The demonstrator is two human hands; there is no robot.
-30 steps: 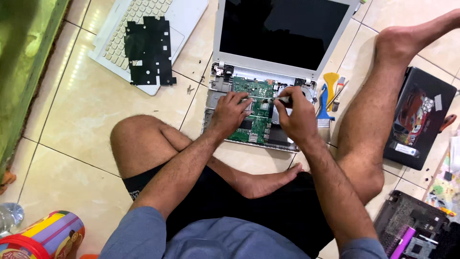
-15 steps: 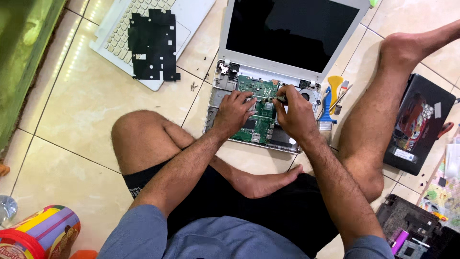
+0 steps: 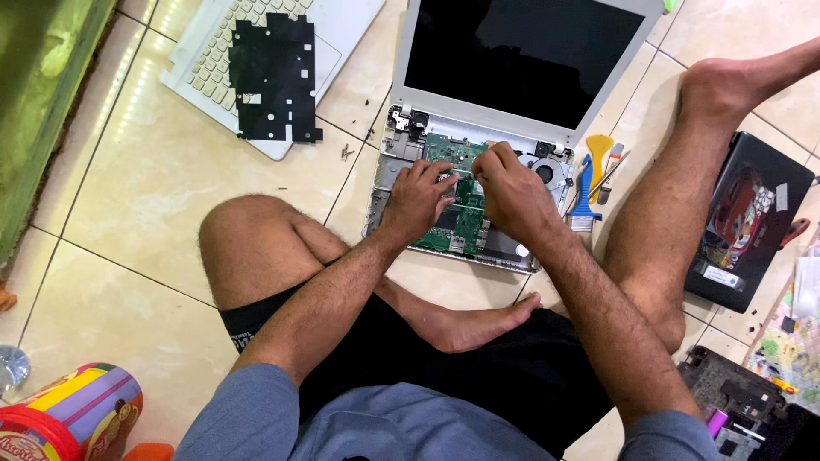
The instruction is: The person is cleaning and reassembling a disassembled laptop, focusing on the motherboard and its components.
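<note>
- Nearest us, our crossed bare legs rest on the tiled floor (image 3: pixel 154 196), with a striped round tin (image 3: pixel 73 414) by our left side and a dark opened device (image 3: pixel 743 401) by our right.
- Our left hand (image 3: pixel 418 201) lies on the green motherboard (image 3: pixel 465 218), fingers curled together against the board; we cannot tell whether they pinch anything.
- Our right hand (image 3: pixel 508 192) is just beside it, fingers closed around a thin tool whose tip reaches toward the left hand.
- The motherboard sits in the opened base of a white laptop (image 3: pixel 389 183) directly ahead of us, its dark screen (image 3: pixel 521 55) tilted up behind.
- Right of the base lie a blue-handled brush (image 3: pixel 583 192) and a yellow pry tool (image 3: pixel 600 152).
- Further right rests a black laptop (image 3: pixel 747 222).
- Far left lies the removed white keyboard panel (image 3: pixel 209 68), a black sheet (image 3: pixel 273 77) on it.
</note>
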